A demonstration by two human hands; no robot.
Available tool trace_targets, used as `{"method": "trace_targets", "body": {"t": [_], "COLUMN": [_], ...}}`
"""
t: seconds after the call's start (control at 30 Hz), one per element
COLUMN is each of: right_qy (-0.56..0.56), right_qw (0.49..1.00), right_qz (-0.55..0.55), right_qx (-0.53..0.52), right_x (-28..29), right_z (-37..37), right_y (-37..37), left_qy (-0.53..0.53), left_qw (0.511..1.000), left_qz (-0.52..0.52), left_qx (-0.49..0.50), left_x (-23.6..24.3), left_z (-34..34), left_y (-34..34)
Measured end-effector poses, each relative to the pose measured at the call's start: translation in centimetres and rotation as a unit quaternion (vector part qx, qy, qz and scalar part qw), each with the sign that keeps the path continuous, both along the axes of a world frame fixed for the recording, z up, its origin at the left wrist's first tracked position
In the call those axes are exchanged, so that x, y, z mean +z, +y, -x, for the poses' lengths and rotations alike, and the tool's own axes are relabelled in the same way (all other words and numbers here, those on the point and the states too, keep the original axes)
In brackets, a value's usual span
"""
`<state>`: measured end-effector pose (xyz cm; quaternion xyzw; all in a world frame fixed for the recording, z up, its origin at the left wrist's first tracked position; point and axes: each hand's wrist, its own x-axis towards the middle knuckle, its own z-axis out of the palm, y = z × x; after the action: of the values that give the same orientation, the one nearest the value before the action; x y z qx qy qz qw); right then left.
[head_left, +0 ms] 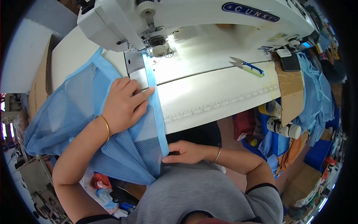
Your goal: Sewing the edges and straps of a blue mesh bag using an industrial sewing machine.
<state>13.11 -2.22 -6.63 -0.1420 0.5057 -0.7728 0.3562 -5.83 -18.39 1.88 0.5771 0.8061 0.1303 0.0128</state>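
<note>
Blue mesh fabric with a plain light-blue binding strip along its edge drapes from the person's lap up onto the white surface and runs under the sewing machine's presser foot. Nearest the body, the right hand pinches the lower end of the binding strip at the surface's front edge, thumb and fingers closed on the cloth; a thin bangle sits on that wrist. A little farther up, the left hand lies flat on the mesh with fingers spread, the fingertips pressing the fabric just beside the strip and touching the metal plate of the machine bed; it presses rather than grips, and a gold bangle circles its wrist. Beyond the hands, a printed ruler scale runs along the surface. Farther back lie thread snips with blue and green handles, well apart from the cloth. At the far end stands the white sewing machine, its needle area directly above the strip. To the right, a heap of blue cloth hangs beside a cardboard panel.
</note>
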Motion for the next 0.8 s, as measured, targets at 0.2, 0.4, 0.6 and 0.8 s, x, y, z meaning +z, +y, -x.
{"method": "trace_targets", "body": {"t": [0.2,0.4,0.6,0.8], "right_qy": [0.013,0.047,0.007,-0.007], "right_qw": [0.999,0.995,0.992,0.986], "right_qz": [0.018,0.006,0.029,0.066], "right_qx": [-0.04,-0.089,-0.122,-0.152], "right_x": [0.1,1.3,2.6,3.5], "right_z": [0.7,1.4,2.0,2.3], "right_y": [0.0,0.1,-0.3,-1.3], "left_qy": [0.007,0.006,0.013,0.07], "left_qw": [1.0,1.0,0.999,0.988], "left_qz": [0.017,0.019,0.034,0.125], "left_qx": [0.012,0.013,0.015,0.06], "left_x": [0.1,0.3,0.6,3.0], "left_z": [1.1,3.0,4.7,4.0], "left_y": [0.5,1.0,1.6,1.7]}}
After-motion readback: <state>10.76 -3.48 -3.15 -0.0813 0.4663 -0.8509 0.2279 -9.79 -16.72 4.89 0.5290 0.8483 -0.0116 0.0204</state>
